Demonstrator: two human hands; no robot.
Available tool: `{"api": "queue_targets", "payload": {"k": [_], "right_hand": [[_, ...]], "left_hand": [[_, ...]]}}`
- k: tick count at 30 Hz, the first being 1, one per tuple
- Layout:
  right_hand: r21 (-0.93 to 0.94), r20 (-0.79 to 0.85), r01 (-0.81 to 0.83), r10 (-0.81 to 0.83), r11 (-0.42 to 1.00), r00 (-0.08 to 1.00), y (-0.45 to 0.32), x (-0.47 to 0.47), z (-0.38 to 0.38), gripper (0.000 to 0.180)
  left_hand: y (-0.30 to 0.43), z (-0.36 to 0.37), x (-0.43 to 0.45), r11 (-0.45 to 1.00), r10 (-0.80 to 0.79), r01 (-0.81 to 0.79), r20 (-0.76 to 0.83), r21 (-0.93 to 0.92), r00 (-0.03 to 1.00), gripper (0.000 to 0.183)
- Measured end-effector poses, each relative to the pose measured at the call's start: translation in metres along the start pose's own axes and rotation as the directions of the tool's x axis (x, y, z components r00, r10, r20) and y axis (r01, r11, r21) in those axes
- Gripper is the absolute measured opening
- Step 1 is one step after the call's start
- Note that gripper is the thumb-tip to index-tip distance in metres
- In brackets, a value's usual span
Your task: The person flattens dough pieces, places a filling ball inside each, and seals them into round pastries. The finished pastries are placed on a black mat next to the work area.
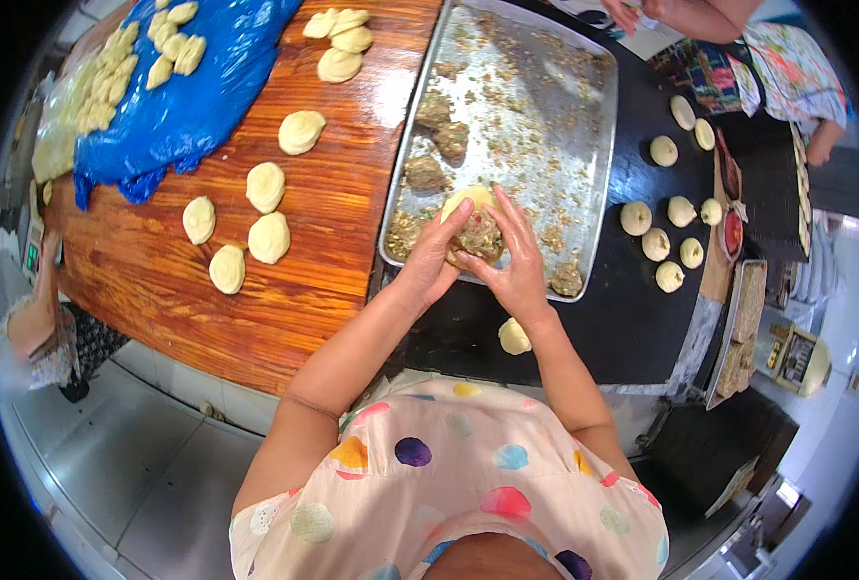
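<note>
Over the near end of a metal baking tray (611, 145), my left hand (429, 254) cups a round of dough (466, 199) with a ball of chopped filling (479, 238) on it. My right hand (513, 254) holds the same piece from the other side, its thumb at the near edge of the filling. Dough shows beyond the filling; its underside is hidden by my fingers. Several clumps of filling (426, 173) lie along the tray's left side, and loose crumbs are scattered across its floor. A filled bun (514, 336) rests on the black surface beside my right wrist.
Flattened dough pieces (266, 187) dot the wooden table (313, 268) at left, near a blue plastic sheet (183, 109) with more dough. Several shaped buns (655, 244) sit on the black tabletop (603, 333) at right. Other people (792, 72) stand at far right and far left.
</note>
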State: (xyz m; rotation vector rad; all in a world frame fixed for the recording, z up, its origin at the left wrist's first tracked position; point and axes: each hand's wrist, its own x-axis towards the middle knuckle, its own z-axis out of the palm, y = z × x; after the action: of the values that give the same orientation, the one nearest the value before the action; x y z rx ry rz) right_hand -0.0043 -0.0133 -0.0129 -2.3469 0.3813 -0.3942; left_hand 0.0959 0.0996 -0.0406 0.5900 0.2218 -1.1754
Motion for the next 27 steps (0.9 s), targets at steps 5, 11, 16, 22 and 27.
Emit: {"api": "queue_targets", "payload": {"k": [5,11,16,22,27], "right_hand": [[0.25,-0.106,-0.12,0.15,0.961,0.983,0.009,-0.023,-0.025,0.072],[0.976,-0.126,-0.017,0.63,0.217,0.766,0.003,-0.042,-0.03,0.064],[0.961,-0.262,0.112,0.699,0.254,0.666,-0.004,-0.035,-0.034,0.052],[0.848,-0.438,0.002,0.699,0.53,0.565,0.001,-0.047,-0.039,0.036],[0.606,-0.456,-0.176,0.52,0.776,0.722,0.011,-0.05,-0.041,0.044]], "left_hand": [[-0.019,0.028,0.002,0.988,-0.051,0.05,0.003,0.148,0.999,0.043],[-0.045,0.08,-0.003,0.963,-0.206,0.218,0.091,-0.157,0.974,0.042],[-0.085,0.088,0.003,0.998,-0.042,0.046,0.073,-0.05,0.996,0.028],[-0.103,0.101,-0.003,0.999,0.017,-0.017,0.008,0.049,1.0,0.026],[-0.098,0.077,0.014,0.995,-0.048,0.047,0.012,0.086,0.999,0.032]]}}
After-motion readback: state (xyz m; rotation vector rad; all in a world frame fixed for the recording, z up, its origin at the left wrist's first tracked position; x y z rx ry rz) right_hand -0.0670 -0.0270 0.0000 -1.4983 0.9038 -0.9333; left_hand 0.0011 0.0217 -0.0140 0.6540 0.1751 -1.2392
